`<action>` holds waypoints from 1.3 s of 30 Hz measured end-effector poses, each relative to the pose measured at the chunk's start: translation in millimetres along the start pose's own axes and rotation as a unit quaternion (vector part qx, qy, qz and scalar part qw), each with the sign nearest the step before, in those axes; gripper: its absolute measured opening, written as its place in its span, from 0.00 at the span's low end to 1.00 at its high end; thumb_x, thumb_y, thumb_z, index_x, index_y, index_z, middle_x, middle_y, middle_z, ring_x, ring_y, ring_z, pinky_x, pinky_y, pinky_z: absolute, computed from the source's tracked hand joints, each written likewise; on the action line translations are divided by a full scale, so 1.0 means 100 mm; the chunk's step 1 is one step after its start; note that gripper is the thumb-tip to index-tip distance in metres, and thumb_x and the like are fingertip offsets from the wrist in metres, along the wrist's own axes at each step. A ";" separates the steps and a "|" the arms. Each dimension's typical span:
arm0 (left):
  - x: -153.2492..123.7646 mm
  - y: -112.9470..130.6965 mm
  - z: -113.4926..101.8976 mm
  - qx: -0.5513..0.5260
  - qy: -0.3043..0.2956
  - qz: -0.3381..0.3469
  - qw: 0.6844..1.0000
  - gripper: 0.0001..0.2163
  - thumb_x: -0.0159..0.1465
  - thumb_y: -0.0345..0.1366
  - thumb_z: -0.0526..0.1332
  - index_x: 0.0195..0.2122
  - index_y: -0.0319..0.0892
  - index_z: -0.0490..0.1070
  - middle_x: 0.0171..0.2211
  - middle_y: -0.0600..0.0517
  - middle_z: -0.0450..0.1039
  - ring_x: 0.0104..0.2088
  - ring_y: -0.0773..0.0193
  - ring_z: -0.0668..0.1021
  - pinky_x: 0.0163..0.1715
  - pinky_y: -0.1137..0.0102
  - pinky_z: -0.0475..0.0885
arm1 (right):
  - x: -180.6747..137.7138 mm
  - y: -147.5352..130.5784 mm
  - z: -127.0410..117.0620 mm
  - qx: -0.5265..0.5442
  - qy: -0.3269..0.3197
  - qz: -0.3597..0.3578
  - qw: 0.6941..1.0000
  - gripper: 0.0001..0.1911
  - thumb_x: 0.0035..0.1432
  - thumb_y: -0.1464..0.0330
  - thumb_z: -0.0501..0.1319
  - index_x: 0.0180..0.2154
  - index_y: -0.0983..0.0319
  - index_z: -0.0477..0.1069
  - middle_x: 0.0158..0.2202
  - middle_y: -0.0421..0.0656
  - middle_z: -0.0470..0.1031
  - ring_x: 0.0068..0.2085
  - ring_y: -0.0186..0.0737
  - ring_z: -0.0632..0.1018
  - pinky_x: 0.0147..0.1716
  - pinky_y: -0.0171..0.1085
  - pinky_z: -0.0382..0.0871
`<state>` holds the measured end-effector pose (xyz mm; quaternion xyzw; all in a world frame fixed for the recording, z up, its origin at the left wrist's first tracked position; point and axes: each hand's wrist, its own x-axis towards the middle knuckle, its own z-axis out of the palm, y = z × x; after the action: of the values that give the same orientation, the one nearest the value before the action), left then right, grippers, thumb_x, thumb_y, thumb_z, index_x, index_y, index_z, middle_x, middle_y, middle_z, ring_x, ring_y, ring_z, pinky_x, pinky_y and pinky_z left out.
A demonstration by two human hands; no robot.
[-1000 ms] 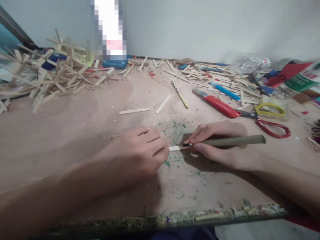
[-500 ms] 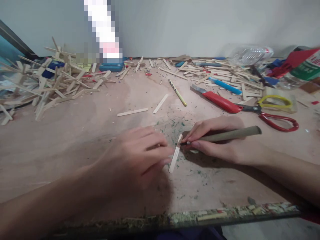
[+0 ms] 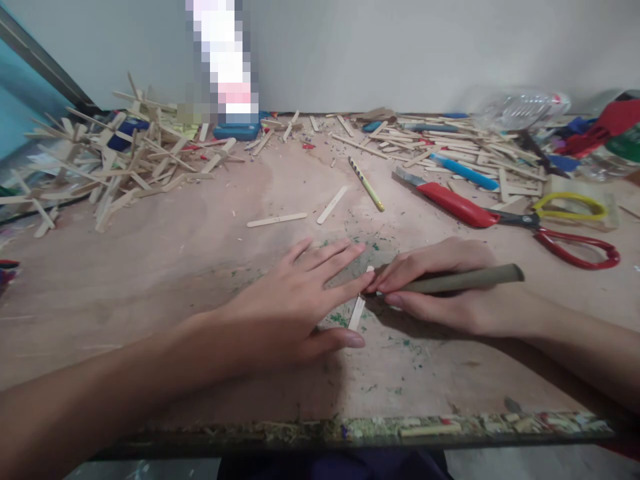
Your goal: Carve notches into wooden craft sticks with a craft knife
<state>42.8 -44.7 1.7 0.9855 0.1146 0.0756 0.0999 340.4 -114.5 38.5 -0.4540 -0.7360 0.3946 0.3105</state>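
Observation:
A pale wooden craft stick (image 3: 357, 313) lies on the tabletop at a slant, partly hidden under my fingers. My left hand (image 3: 300, 293) is spread flat beside it, its index finger across the upper part of the stick and its thumb by the lower end. In my right hand (image 3: 440, 287) is a slim tool with an olive-green handle (image 3: 465, 278), gripped like a pen. Its dark, thin tip meets the stick near my left index finger. Green shavings (image 3: 345, 319) are scattered around the stick.
Two loose craft sticks (image 3: 277, 220) and a yellow pencil (image 3: 367, 185) lie beyond my hands. Red-sheathed scissors (image 3: 457, 203) and a blue pen-like item (image 3: 465, 172) sit at right. Stick piles (image 3: 150, 160) line the wall. A littered ledge (image 3: 430, 427) edges the front.
My left hand has opened from a loose curl and moved right, its index finger now over the stick. My right hand keeps its grip on the tool. The view has shifted slightly left.

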 end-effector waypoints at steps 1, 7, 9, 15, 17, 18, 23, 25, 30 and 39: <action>0.00 0.00 0.00 -0.004 -0.005 -0.003 1.000 0.38 0.88 0.62 0.54 0.87 0.40 0.63 0.89 0.30 0.57 0.89 0.36 0.62 0.84 0.32 0.61 | 0.00 0.00 0.00 0.000 -0.002 0.002 1.000 0.04 0.70 0.68 0.77 0.43 0.55 0.93 0.42 0.45 0.95 0.40 0.46 0.94 0.38 0.37 0.88; -0.02 -0.03 0.08 -0.016 0.030 -0.018 0.999 0.37 0.87 0.65 0.55 0.86 0.44 0.65 0.89 0.34 0.59 0.89 0.40 0.62 0.86 0.37 0.58 | 0.01 -0.01 0.01 0.004 -0.005 -0.009 1.000 0.05 0.72 0.66 0.76 0.43 0.56 0.93 0.42 0.44 0.95 0.42 0.45 0.95 0.40 0.36 0.89; -0.03 -0.02 0.11 -0.018 0.037 -0.022 0.999 0.37 0.87 0.65 0.56 0.86 0.46 0.65 0.89 0.35 0.59 0.89 0.41 0.62 0.87 0.37 0.57 | 0.01 -0.01 0.01 -0.005 -0.006 -0.011 1.000 0.05 0.73 0.66 0.75 0.43 0.56 0.93 0.43 0.44 0.95 0.42 0.45 0.95 0.40 0.35 0.89; -0.02 -0.01 0.09 -0.024 0.031 -0.035 0.999 0.38 0.85 0.67 0.60 0.86 0.48 0.65 0.90 0.36 0.57 0.90 0.40 0.60 0.88 0.36 0.55 | 0.01 0.00 0.01 0.000 -0.014 -0.019 1.000 0.05 0.75 0.65 0.76 0.42 0.54 0.91 0.43 0.44 0.95 0.44 0.46 0.95 0.41 0.36 0.89; -0.02 0.00 0.07 -0.023 0.029 -0.040 0.999 0.38 0.85 0.66 0.60 0.86 0.49 0.66 0.90 0.36 0.56 0.90 0.39 0.60 0.87 0.34 0.54 | 0.01 0.01 0.02 0.015 -0.018 -0.029 0.999 0.05 0.74 0.66 0.76 0.41 0.53 0.90 0.42 0.43 0.95 0.43 0.45 0.95 0.41 0.37 0.88; -0.02 0.00 0.06 -0.020 0.029 -0.043 0.998 0.37 0.85 0.66 0.61 0.86 0.49 0.66 0.90 0.36 0.55 0.90 0.38 0.60 0.87 0.33 0.54 | 0.01 0.01 0.03 0.021 -0.017 -0.036 0.999 0.05 0.74 0.66 0.75 0.40 0.53 0.89 0.41 0.42 0.94 0.42 0.45 0.94 0.40 0.38 0.88; -0.01 0.03 0.04 -0.003 0.036 -0.055 0.998 0.38 0.83 0.67 0.63 0.84 0.50 0.70 0.89 0.32 0.56 0.90 0.36 0.60 0.87 0.31 0.54 | -0.03 0.03 0.08 0.009 -0.001 -0.026 1.000 0.07 0.75 0.64 0.75 0.38 0.52 0.87 0.39 0.42 0.93 0.39 0.45 0.93 0.34 0.39 0.85; -0.01 0.04 0.03 0.000 0.035 -0.058 0.998 0.38 0.82 0.67 0.64 0.84 0.50 0.70 0.89 0.31 0.57 0.90 0.36 0.60 0.87 0.30 0.54 | -0.04 0.04 0.09 0.006 0.006 -0.021 1.000 0.08 0.74 0.63 0.75 0.38 0.52 0.87 0.38 0.42 0.93 0.37 0.46 0.93 0.33 0.39 0.84; -0.01 0.05 0.01 -0.004 0.036 -0.061 0.997 0.37 0.82 0.65 0.66 0.83 0.49 0.72 0.88 0.29 0.58 0.89 0.35 0.61 0.86 0.29 0.55 | -0.04 0.01 0.09 -0.002 0.014 -0.022 1.000 0.08 0.73 0.65 0.76 0.37 0.52 0.85 0.38 0.40 0.93 0.37 0.43 0.93 0.36 0.38 0.86; 0.02 0.03 -0.04 -0.023 0.016 -0.067 0.997 0.38 0.82 0.66 0.67 0.84 0.50 0.71 0.88 0.32 0.58 0.89 0.35 0.62 0.86 0.30 0.57 | -0.03 -0.02 0.08 0.017 0.026 -0.020 0.999 0.06 0.72 0.66 0.76 0.38 0.53 0.88 0.40 0.41 0.94 0.39 0.42 0.93 0.41 0.38 0.88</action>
<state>45.1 -46.5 6.5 0.9717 0.1802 0.0875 0.1255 334.6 -120.1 36.1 -0.4437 -0.7297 0.3893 0.3451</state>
